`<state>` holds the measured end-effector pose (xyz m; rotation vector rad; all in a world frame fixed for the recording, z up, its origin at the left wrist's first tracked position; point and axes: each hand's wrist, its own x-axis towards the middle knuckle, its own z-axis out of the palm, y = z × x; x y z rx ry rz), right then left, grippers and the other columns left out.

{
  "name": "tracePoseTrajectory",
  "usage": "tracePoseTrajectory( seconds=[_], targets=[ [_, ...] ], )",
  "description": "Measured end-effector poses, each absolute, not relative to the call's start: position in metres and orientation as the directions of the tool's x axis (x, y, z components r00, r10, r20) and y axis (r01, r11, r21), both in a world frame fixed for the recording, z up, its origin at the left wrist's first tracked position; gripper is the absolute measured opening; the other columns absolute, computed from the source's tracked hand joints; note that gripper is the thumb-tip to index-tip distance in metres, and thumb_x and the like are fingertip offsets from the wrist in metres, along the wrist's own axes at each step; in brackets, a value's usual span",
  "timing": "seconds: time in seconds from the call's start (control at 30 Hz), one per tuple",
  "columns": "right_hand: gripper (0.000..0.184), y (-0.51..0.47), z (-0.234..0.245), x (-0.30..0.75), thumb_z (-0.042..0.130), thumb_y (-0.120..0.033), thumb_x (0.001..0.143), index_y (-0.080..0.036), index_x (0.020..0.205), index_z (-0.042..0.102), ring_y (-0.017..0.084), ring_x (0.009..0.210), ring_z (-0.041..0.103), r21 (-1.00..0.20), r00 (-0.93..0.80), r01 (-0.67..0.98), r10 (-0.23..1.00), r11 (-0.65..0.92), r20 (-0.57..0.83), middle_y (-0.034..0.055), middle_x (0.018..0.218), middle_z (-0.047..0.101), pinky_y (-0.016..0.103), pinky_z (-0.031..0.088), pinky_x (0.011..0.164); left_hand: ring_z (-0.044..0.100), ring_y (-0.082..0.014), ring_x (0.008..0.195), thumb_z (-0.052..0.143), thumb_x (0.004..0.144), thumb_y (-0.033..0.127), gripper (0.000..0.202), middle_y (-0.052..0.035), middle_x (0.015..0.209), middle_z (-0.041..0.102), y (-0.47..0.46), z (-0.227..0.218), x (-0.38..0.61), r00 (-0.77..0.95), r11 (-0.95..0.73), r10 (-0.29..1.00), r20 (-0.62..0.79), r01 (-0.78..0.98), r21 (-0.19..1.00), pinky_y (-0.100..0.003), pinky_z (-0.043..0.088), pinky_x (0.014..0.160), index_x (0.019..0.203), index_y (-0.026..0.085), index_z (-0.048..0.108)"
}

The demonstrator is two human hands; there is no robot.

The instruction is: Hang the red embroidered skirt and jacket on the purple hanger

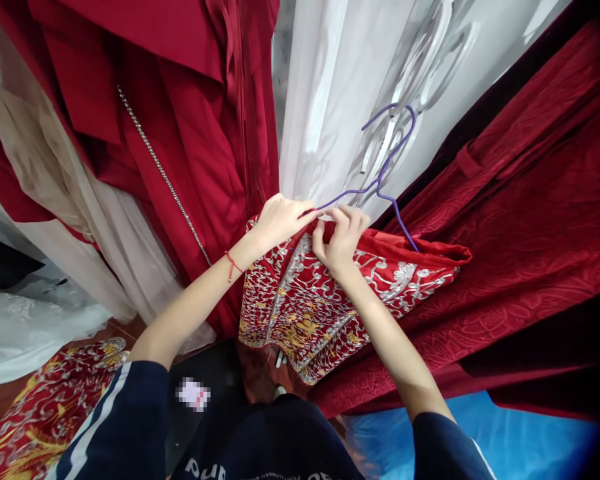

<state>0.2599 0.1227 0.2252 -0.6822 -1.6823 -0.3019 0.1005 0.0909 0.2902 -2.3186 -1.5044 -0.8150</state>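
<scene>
A red skirt-like garment with gold and silver embroidery hangs in front of me, its red waistband along the top. A purple wire hanger has its lower part inside the waistband; its hook lies by a white scrolled metal bar. My left hand pinches the waistband's edge at the hanger's left end. Close beside it, my right hand is at the top edge with bent fingers, slightly blurred. Whether those fingers grip the cloth cannot be made out.
Plain red cloth with a beaded trim hangs at left. A patterned dark red drape fills the right. White curtain hangs behind. Below are a black seat-like surface, another embroidered red cloth and blue fabric.
</scene>
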Motion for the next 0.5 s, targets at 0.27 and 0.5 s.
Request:
tracePoseTrajectory(
  seconds=[0.27,0.5],
  targets=[
    [0.042,0.026,0.114,0.227,0.044,-0.043,0.098,-0.017,0.075,0.068,0.022,0.059,0.063,-0.452,-0.218,0.812,0.910,0.370,0.353,0.0119,0.065,0.067,0.033,0.044,0.060,0.060,-0.0189,0.065,0.029,0.103,0.047,0.049,-0.0068,0.080,0.076,0.094,0.279,0.104,0.289,-0.387,0.705,0.648,0.922,0.009,-0.034,0.034,0.072,0.095,0.023,0.071],
    [0.055,0.057,0.077,0.194,0.036,-0.057,0.098,-0.017,0.080,0.071,0.022,0.063,0.067,-0.735,-0.062,0.642,0.970,0.218,0.234,0.0116,0.072,0.073,0.028,0.044,0.062,0.062,-0.0188,0.066,0.026,0.104,0.046,0.051,-0.0061,0.080,0.075,0.095,0.273,0.107,0.269,-0.355,0.708,0.653,0.935,0.000,-0.035,0.035,0.076,0.100,0.023,0.071]
  ],
)
